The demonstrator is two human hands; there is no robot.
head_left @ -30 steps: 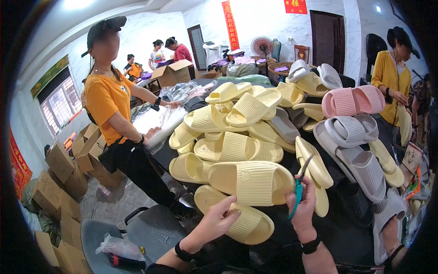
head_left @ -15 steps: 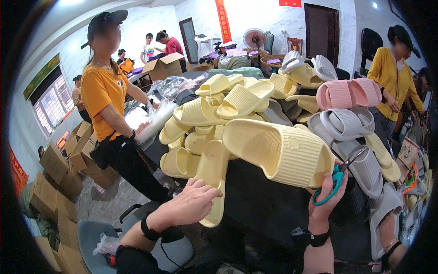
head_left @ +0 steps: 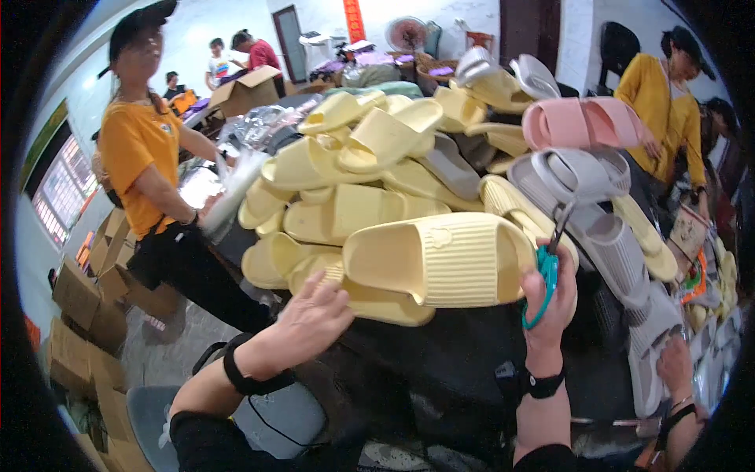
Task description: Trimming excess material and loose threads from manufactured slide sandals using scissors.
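A pale yellow ribbed slide slipper (head_left: pixel 460 259) lies crosswise in front of me, its toe toward my right hand. My right hand (head_left: pixel 553 303) is closed on a pair of scissors with teal handles (head_left: pixel 543 283), the blades pointing up, and its fingers also meet the slipper's toe. Beneath it is a second yellow slipper (head_left: pixel 385 307), partly covered. My left hand (head_left: pixel 311 316) grips the left end of this lower slipper, fingers curled over it. Behind both stands a heap of yellow slippers (head_left: pixel 346 212).
Grey slippers (head_left: pixel 609 244) and a pink pair (head_left: pixel 582 123) lie to the right on the black table (head_left: pixel 440 377). Another person's hand (head_left: pixel 674 366) is at a grey slipper, lower right. A person in orange (head_left: pixel 138 149) handles clear plastic at left. Cardboard boxes (head_left: pixel 75 354) line the floor.
The lower slipper has swung from upright to nearly level under the other one. The upper slipper has levelled and shifted left and down. The view has turned slightly to the right.
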